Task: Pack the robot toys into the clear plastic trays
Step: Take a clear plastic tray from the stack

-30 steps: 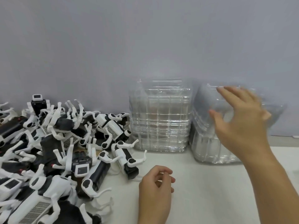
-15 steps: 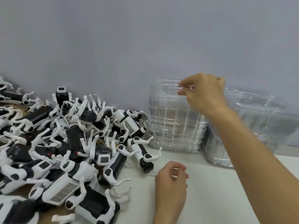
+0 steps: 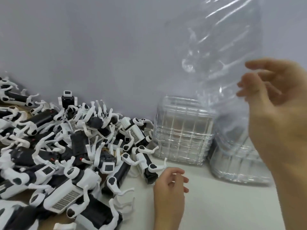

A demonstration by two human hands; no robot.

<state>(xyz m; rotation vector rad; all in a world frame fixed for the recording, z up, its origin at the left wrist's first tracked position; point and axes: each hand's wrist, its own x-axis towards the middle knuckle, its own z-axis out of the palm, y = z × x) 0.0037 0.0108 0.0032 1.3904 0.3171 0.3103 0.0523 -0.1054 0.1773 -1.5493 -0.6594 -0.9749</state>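
Your right hand (image 3: 279,117) is raised at the right of the view, holding up a clear moulded plastic tray (image 3: 221,60) that stands nearly upright in the air in front of the grey wall (image 3: 83,47). The tray is blurred; your thumb and fingers (image 3: 249,82) curl at its right edge, though exactly where they pinch it you cannot tell. The tray's lower edge hangs above and in front of two stacks on the white bench (image 3: 224,205): a squared stack of clear plastic trays (image 3: 181,133) against the wall, and just beside it on the right a second, lower stack of clear trays (image 3: 237,165), partly seen through the lifted one.

Your left hand (image 3: 169,185) rests on the bench at bottom centre, its fingers loosely curled and holding nothing. Just beside it to the left lies a black-and-white robot dog toy (image 3: 146,161) at the near edge of a large heap of black-and-white robot dog toys (image 3: 66,146), which covers the left part of the bench, legs sticking out every way. One toy (image 3: 67,100) at the back of the heap stands upright against the wall. No toy is in any tray.
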